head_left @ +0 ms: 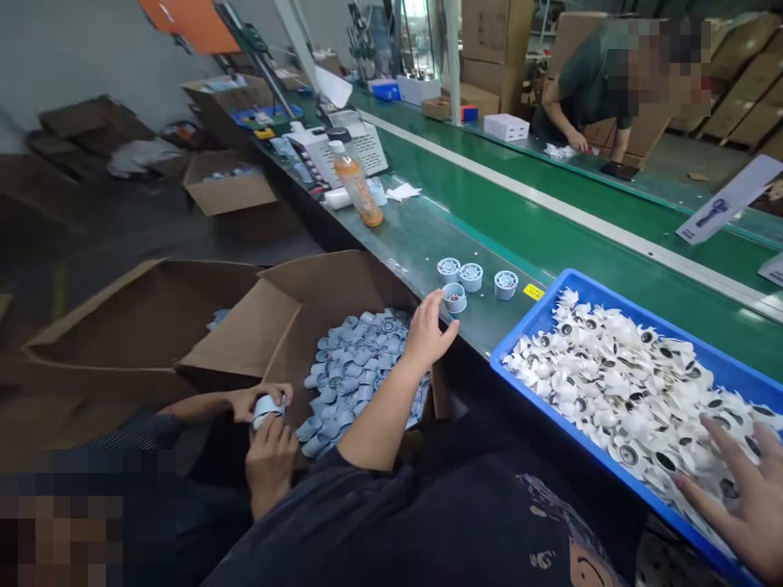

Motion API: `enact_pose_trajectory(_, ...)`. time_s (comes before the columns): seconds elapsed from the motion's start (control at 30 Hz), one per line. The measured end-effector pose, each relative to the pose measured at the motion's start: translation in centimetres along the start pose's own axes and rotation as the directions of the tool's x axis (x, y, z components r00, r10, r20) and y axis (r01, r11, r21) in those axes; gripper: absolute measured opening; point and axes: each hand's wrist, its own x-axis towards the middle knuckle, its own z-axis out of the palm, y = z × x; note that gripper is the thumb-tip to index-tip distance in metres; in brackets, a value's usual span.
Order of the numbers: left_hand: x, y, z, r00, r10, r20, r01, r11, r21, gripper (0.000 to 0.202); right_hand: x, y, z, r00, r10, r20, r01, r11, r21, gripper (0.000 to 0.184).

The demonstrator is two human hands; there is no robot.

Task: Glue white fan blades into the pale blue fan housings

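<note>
My left hand (428, 330) is at the bench edge, thumb and fingers apart. Its fingertips are beside a light-blue round housing (454, 303) with small parts inside; whether they touch it I cannot tell. Close behind stand more such housings, one (471, 279) in a group and another (506, 285) a little to the right. Over the near right end of a blue tray (568, 420), my right hand (743, 497) spreads its fingers, partly cut off by the frame. White fan impellers (617, 367) fill that tray in a loose heap.
A cardboard box (342, 273) of light-blue housings (355, 367) stands below the bench on the left. There a co-worker's hands (269, 440) hold one housing. A drink bottle (358, 183) stands on the bench. Beyond the green conveyor (489, 191), another person (587, 90) bends over.
</note>
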Motion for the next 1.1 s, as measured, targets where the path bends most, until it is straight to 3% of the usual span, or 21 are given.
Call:
enact_pose_trajectory(0.1,1.5,-1.3,1.7,0.998,-0.067,0.013,0.067,0.998,0.022,0.061,0.1,-1.4,0.1,0.995,-0.09,-0.044,0.081,0.983,-0.165,0.076)
enact_pose_trajectory(0.23,3.2,-1.3,3.3,0.993,-0.118,0.001,0.118,0.993,0.011,0.06,1.2,-2.8,-1.5,0.981,0.11,0.16,-0.049,0.937,-0.345,0.088)
enact_pose_trajectory(0.33,3.4,-0.5,3.5,0.994,-0.103,-0.039,0.101,0.994,-0.041,0.055,0.7,-3.0,-2.4,0.974,0.178,0.138,-0.105,0.901,-0.42,0.077)
enact_pose_trajectory(0.47,2.4,1.9,2.3,0.995,0.0,-0.103,-0.013,0.992,-0.127,0.054,-1.0,-3.6,-2.7,0.974,0.225,-0.002,-0.206,0.886,-0.415,0.066)
enact_pose_trajectory(0.6,1.0,5.6,0.7,0.955,0.205,-0.212,-0.256,0.934,-0.249,0.053,-1.2,-4.3,-2.7,0.966,0.251,-0.061,-0.256,0.893,-0.37,0.063)
enact_pose_trajectory(0.7,0.0,8.5,0.1,0.943,0.283,-0.176,-0.332,0.833,-0.442,0.056,-2.3,-4.8,-2.7,0.986,0.166,-0.034,-0.166,0.913,-0.373,0.056)
enact_pose_trajectory(0.77,-1.1,10.2,-0.2,0.95,0.303,-0.082,-0.292,0.759,-0.582,0.059,-4.2,-4.9,-2.8,0.996,-0.019,-0.084,-0.011,0.94,-0.341,0.049)
enact_pose_trajectory(0.8,-1.6,10.9,-0.5,0.95,0.311,-0.029,-0.258,0.727,-0.636,0.061,-5.3,-4.8,-2.9,0.972,-0.146,-0.183,0.084,0.947,-0.309,0.047)
enact_pose_trajectory(0.83,-2.2,11.5,-0.8,0.947,0.321,0.018,-0.223,0.695,-0.683,0.064,-6.3,-4.6,-3.0,0.906,-0.273,-0.325,0.18,0.941,-0.287,0.045)
enact_pose_trajectory(0.87,-2.6,12.0,-1.0,0.945,0.323,0.059,-0.185,0.671,-0.718,0.065,-7.0,-4.3,-3.1,0.766,-0.383,-0.516,0.268,0.92,-0.286,0.045)
enact_pose_trajectory(0.9,-2.9,12.3,-1.3,0.944,0.311,0.111,-0.131,0.662,-0.738,0.066,-7.4,-3.7,-3.3,0.527,-0.444,-0.725,0.328,0.893,-0.308,0.048)
enact_pose_trajectory(0.93,-2.9,12.4,-1.4,0.939,0.302,0.166,-0.077,0.652,-0.754,0.065,-7.5,-2.9,-3.6,0.304,-0.428,-0.851,0.331,0.885,-0.327,0.053)
enact_pose_trajectory(0.97,-2.8,12.6,-1.4,0.925,0.311,0.219,-0.031,0.636,-0.771,0.063,-7.3,-2.0,-4.1,0.127,-0.345,-0.93,0.287,0.91,-0.298,0.054)
enact_pose_trajectory(1.0,-2.6,12.8,-1.4,0.901,0.339,0.271,0.005,0.616,-0.788,0.061,-6.8,-0.9,-4.6,0.048,-0.23,-0.972,0.242,0.947,-0.212,0.054)
enact_pose_trajectory(1.03,-2.4,13.2,-1.2,0.874,0.373,0.312,0.033,0.595,-0.803,0.06,-6.2,0.3,-5.3,0.062,-0.082,-0.995,0.224,0.972,-0.067,0.055)
enact_pose_trajectory(1.07,-2.2,13.7,-1.1,0.848,0.409,0.338,0.049,0.574,-0.817,0.059,-5.5,1.3,-5.9,0.148,0.063,-0.987,0.244,0.965,0.098,0.055)
enact_pose_trajectory(1.1,-2.2,14.3,-0.9,0.82,0.449,0.355,0.055,0.555,-0.83,0.058,-4.8,2.2,-6.4,0.265,0.171,-0.949,0.298,0.922,0.249,0.057)
